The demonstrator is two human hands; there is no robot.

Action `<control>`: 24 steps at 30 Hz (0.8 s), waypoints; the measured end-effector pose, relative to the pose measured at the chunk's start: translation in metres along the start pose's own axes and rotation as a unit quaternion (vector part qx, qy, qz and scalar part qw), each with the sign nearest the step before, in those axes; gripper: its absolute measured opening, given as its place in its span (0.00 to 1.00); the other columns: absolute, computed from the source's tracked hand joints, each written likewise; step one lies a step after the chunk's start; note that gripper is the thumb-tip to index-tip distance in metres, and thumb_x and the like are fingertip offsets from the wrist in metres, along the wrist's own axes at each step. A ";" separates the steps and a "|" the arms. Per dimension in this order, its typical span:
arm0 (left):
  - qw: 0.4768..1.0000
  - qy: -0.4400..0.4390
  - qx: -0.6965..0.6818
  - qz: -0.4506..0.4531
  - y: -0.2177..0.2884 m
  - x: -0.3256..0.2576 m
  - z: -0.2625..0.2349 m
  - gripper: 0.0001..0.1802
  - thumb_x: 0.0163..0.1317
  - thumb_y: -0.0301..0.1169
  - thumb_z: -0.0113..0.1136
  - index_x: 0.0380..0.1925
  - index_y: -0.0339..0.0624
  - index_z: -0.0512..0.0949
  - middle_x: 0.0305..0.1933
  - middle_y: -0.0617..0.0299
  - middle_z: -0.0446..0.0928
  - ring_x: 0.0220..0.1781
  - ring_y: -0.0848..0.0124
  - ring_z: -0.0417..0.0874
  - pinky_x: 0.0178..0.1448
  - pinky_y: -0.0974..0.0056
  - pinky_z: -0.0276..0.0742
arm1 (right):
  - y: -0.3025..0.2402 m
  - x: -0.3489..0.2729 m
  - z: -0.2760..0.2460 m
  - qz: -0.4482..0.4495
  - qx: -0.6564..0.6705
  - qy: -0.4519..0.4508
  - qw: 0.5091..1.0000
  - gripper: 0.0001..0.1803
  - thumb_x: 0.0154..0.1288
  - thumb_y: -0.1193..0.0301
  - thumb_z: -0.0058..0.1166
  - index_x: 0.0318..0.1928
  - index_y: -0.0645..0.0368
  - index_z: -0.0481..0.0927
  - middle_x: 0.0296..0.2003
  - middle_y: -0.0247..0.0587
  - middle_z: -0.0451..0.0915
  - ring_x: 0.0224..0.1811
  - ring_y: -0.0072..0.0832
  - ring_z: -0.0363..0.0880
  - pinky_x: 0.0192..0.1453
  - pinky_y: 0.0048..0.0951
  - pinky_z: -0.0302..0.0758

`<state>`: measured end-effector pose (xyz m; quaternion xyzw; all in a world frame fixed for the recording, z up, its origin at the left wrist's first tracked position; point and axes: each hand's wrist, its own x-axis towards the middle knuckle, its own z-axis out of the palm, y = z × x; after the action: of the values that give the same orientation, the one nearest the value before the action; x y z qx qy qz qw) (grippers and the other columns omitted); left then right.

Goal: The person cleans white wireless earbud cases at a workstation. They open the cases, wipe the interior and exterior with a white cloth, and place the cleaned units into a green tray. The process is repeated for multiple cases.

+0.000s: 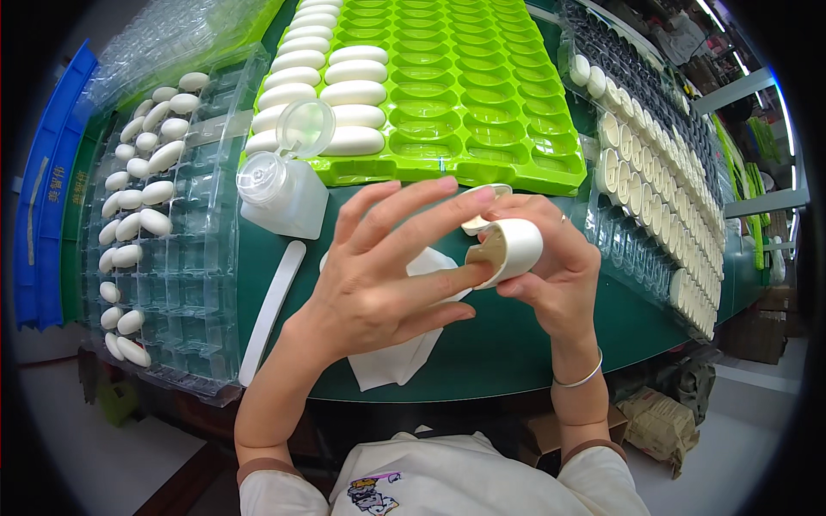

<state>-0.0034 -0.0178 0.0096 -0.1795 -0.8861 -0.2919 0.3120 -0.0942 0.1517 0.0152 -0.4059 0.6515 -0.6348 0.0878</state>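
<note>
Over the front of the green table, my right hand (555, 267) is closed around a cream-white hollow oval shell (520, 248), its open side facing left. My left hand (379, 267) has its fingers stretched and spread, with one fingertip at the shell's opening. A second white piece (489, 194) shows partly behind the fingers, and I cannot tell whether a hand holds it. Under my left hand lies a white cloth (391, 361), partly covered. To the left of that hand are a long white flat strip (273, 314) and a white square bottle (288, 202) with its clear cap flipped up.
A bright green tray (447, 168) at the back holds white oval pieces in its left columns. Left, a clear tray (202, 284) carries small white ovals, beside a blue crate (47, 189). Clear trays on the right hold rows of cream shells (662, 215).
</note>
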 end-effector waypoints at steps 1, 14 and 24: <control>1.000 0.020 -0.006 -0.004 -0.002 0.001 -0.003 0.15 0.35 0.36 0.66 0.27 0.50 0.77 0.55 0.57 0.68 0.54 0.61 0.68 0.56 0.58 0.59 | -0.002 0.003 -0.003 -0.055 -0.103 -0.008 0.993 0.23 0.37 0.75 0.66 0.40 0.58 0.78 0.33 0.34 0.77 0.40 0.29 0.75 0.53 0.36 0.63; 0.962 0.040 -0.136 -0.232 -0.008 -0.002 -0.002 0.09 0.45 0.20 0.58 0.30 0.38 0.74 0.31 0.58 0.76 0.34 0.66 0.77 0.40 0.67 0.72 | -0.005 0.006 -0.010 -0.019 -0.199 -0.026 0.979 0.21 0.46 0.73 0.62 0.44 0.59 0.75 0.36 0.40 0.77 0.38 0.29 0.76 0.46 0.31 0.73; 0.969 0.024 -0.224 -0.102 -0.006 -0.003 0.002 0.28 0.33 0.27 0.71 0.38 0.40 0.71 0.37 0.58 0.74 0.39 0.62 0.76 0.41 0.64 0.71 | 0.002 -0.002 0.004 0.051 0.364 -0.084 0.926 0.20 0.54 0.69 0.57 0.43 0.57 0.62 0.41 0.59 0.73 0.44 0.50 0.75 0.48 0.50 0.73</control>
<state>-0.0053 -0.0217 0.0040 -0.1468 -0.8039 -0.5176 0.2537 -0.0916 0.1493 0.0117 -0.3643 0.3856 -0.7864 0.3165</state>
